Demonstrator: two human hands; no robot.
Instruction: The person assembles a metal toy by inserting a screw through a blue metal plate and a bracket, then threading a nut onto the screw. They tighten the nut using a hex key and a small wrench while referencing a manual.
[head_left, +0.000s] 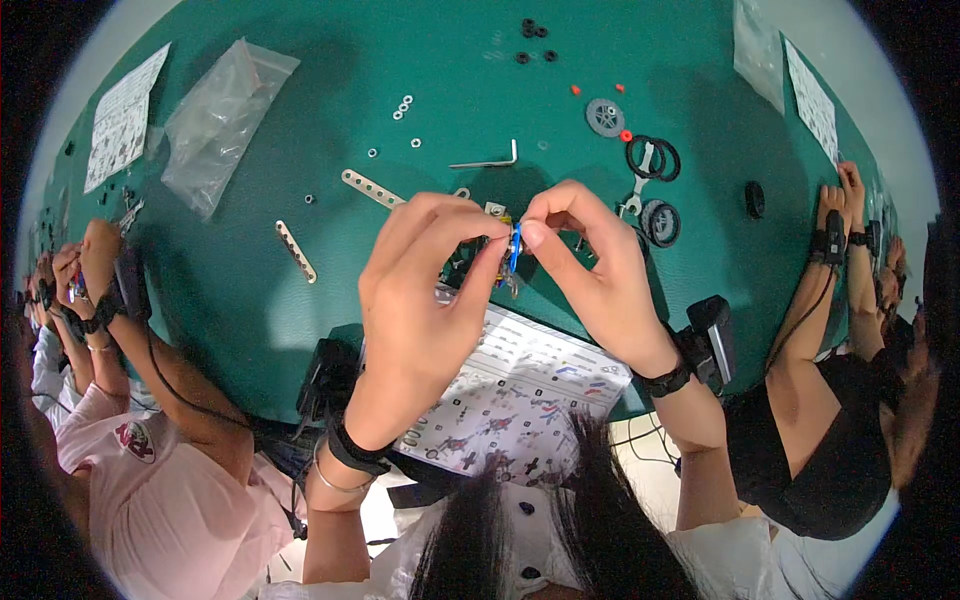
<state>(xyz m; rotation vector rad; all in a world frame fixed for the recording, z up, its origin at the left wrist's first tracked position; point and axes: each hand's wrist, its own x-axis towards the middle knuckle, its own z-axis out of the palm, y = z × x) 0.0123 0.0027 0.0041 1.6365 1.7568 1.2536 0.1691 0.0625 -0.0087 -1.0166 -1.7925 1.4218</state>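
Above the near part of the green table, my left hand and my right hand meet fingertip to fingertip. Both pinch a small model assembly with a blue piece, the right fingers at its blue side and the left thumb and forefinger opposite. Metal and yellow bits show around the blue piece; the fingers hide much of the rest. Just beyond my left hand lies a perforated metal strip. A printed instruction sheet with pictures of parts lies below my hands.
Ahead lie an L-shaped hex key, several nuts, a grey wheel, black rubber rings, a small wrench and a tyred wheel. A short perforated strip and plastic bag are left. People work on both sides.
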